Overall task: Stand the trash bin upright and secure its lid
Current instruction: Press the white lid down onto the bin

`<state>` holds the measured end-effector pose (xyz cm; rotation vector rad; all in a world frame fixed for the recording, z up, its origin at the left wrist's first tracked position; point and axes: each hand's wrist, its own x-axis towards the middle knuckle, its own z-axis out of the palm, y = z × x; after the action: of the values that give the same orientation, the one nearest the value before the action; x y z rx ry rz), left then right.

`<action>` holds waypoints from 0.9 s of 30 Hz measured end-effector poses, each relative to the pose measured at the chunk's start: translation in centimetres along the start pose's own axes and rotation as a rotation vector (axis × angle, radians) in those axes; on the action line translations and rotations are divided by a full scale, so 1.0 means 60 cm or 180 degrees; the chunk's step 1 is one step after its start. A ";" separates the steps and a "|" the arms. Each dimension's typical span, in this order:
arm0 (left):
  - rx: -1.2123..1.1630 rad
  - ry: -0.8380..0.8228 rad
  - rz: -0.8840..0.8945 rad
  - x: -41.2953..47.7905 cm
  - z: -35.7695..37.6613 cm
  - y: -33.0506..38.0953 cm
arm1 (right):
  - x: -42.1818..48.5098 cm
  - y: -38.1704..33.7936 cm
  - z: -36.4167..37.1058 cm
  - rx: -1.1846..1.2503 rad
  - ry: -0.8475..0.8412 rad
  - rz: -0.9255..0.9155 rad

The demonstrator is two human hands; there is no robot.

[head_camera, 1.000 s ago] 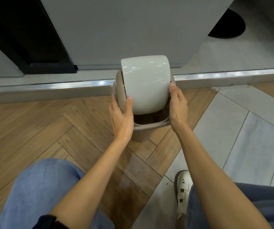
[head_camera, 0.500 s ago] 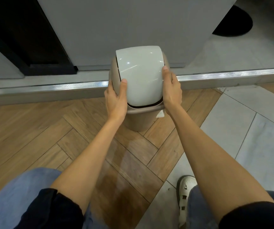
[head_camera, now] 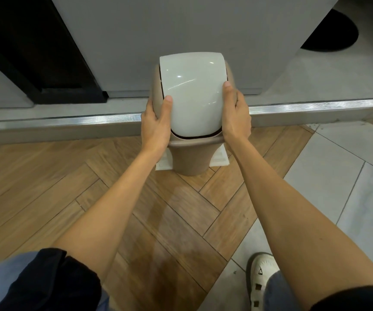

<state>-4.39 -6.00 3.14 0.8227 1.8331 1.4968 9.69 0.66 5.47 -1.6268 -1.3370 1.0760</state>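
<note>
A small beige trash bin [head_camera: 191, 159] stands upright on the wooden floor, in front of a metal threshold. Its lid [head_camera: 192, 95], a beige frame with a glossy white swing flap, sits on the bin's rim. My left hand [head_camera: 156, 124] grips the lid's left side, thumb on the white flap. My right hand [head_camera: 235, 115] grips the lid's right side, thumb along the flap's edge. A thin dark gap shows under the flap's near edge.
White paper sheets [head_camera: 220, 159] lie on the floor under and beside the bin. A metal threshold strip [head_camera: 315, 106] runs across, with a grey cabinet panel [head_camera: 181, 30] behind. Grey floor tiles [head_camera: 338, 176] lie at right. My white shoe [head_camera: 259, 281] is at the bottom right.
The lid was tilted up off the bin's open mouth one second ago. Both hands have brought it down onto the rim, and the view has moved closer over the bin.
</note>
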 end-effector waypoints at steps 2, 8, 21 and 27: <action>-0.0040 -0.0038 0.0050 0.011 0.000 -0.003 | 0.007 0.000 0.006 -0.0004 0.0020 -0.0015; -0.0060 0.0024 0.0123 0.027 0.005 -0.006 | 0.027 0.004 0.016 -0.0061 0.0080 -0.0063; 0.0063 0.0002 0.0052 0.029 0.002 -0.007 | 0.028 0.005 0.018 -0.0123 0.0157 -0.0040; 0.0067 -0.0033 0.0025 0.030 -0.001 -0.007 | 0.024 0.002 0.019 -0.0135 0.0200 -0.0051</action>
<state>-5.54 -4.68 2.59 0.8471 1.8428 1.4779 8.83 2.10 4.78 -1.6645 -1.3376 0.9852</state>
